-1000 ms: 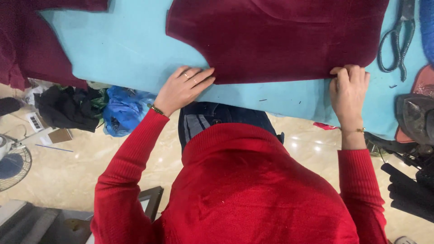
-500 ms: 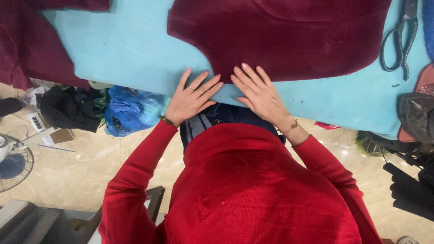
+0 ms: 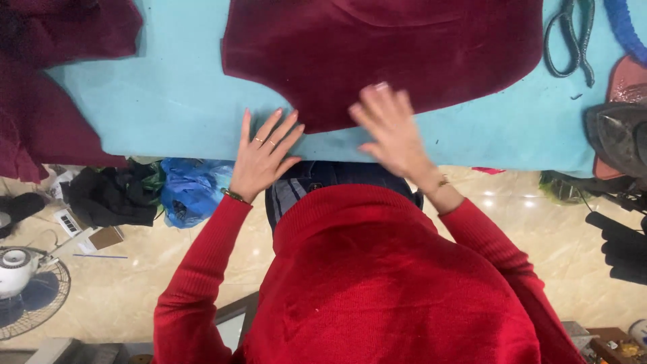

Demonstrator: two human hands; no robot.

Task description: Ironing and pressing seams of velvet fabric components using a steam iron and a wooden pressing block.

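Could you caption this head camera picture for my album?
Left hand and right hand lie flat on the maroon fabric piece over a blue table.

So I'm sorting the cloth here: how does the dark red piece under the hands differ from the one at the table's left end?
The centre piece lies flat and smooth; the left piece hangs over the table edge. Both hands, left hand and right hand, rest by the centre one. Both are dark red.

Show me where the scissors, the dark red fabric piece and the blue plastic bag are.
scissors (image 3: 569, 37): head view, on the handle loops, top right of the table.
dark red fabric piece (image 3: 391, 50): head view, on its flat middle.
blue plastic bag (image 3: 189, 192): head view, on its crumpled body on the floor.
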